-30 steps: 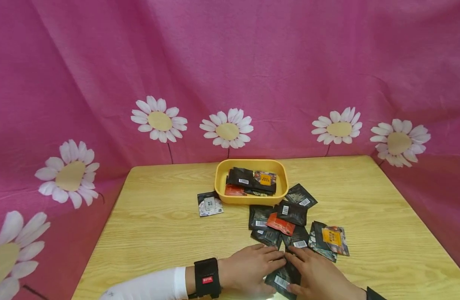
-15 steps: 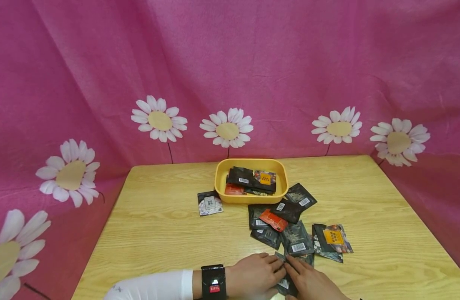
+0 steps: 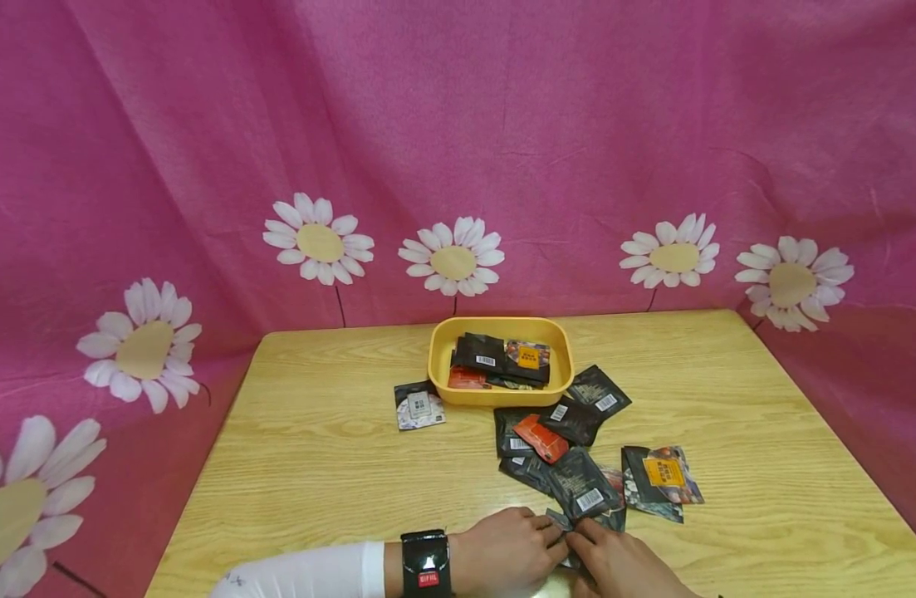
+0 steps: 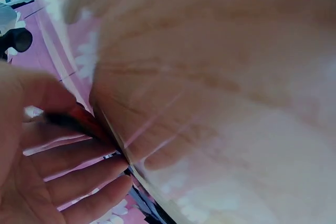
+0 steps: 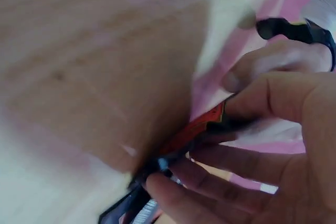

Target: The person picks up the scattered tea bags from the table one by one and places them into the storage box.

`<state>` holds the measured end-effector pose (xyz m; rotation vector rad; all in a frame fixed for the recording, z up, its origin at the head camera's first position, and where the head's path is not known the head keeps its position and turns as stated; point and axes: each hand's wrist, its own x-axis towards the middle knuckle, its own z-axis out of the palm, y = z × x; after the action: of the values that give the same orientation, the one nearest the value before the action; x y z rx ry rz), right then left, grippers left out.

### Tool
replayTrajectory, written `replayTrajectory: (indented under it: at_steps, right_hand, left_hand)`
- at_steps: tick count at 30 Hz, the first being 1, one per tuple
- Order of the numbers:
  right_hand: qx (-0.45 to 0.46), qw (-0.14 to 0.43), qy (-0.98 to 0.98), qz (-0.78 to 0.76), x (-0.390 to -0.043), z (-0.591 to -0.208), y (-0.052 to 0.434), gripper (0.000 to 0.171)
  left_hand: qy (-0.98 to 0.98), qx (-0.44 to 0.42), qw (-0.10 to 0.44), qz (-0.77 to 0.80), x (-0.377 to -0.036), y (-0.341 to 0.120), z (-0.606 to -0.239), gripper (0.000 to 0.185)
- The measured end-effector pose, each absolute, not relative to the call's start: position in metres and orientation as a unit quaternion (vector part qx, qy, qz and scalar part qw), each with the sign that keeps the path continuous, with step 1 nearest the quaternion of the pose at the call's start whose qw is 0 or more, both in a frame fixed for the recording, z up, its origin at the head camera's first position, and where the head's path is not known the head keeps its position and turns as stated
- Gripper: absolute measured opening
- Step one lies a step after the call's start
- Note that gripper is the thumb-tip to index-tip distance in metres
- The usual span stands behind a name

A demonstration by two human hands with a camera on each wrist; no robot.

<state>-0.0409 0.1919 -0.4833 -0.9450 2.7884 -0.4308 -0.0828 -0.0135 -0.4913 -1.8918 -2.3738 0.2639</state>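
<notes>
Where packets (image 3: 570,448) lie: yellow tray (image 3: 437,365) behind.

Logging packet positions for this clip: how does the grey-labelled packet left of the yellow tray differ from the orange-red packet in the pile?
The grey-labelled packet lies alone, flat on bare table; the orange-red packet rests on dark packets. The first is black and white with a grey label; the second is orange-red. Both lie outside the yellow tray, away from the hands.
</notes>
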Motion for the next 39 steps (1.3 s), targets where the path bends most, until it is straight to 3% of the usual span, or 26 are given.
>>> replayTrajectory:
  at_steps: [5,7,13,18,23,29,39]
  right_hand:
    - [-0.337,0.054,0.93,-0.135,-0.041,-0.478,0.193,0.029]
    - [-0.346,0.019,0.93,-0.126,-0.041,-0.474,0.194,0.036]
    - [-0.34,-0.102,0.929,-0.102,-0.051,-0.448,0.193,0.02]
    - [-0.338,-0.165,0.92,-0.108,-0.071,-0.42,0.188,0.029]
    - [-0.355,-0.227,0.902,-0.09,-0.107,-0.399,0.186,0.028]
    - [-0.351,-0.254,0.896,-0.093,-0.168,-0.392,0.185,0.029]
    - [-0.324,-0.271,0.904,-0.066,-0.259,-0.438,0.182,0.035]
  left_hand:
    - [-0.787,-0.611,0.06,0.058,-0.085,-0.016,-0.487,0.011]
    - [-0.792,-0.605,0.062,0.043,-0.088,-0.018,-0.482,0.007]
    - [-0.81,-0.58,0.088,-0.006,-0.102,-0.025,-0.454,0.006]
    - [-0.816,-0.559,0.136,-0.051,-0.119,-0.029,-0.427,0.006]
    - [-0.819,-0.539,0.19,-0.055,-0.144,-0.03,-0.406,0.012]
    - [-0.847,-0.478,0.232,-0.023,-0.197,-0.025,-0.39,0.016]
    - [-0.907,-0.38,0.183,0.01,-0.272,-0.017,-0.419,0.035]
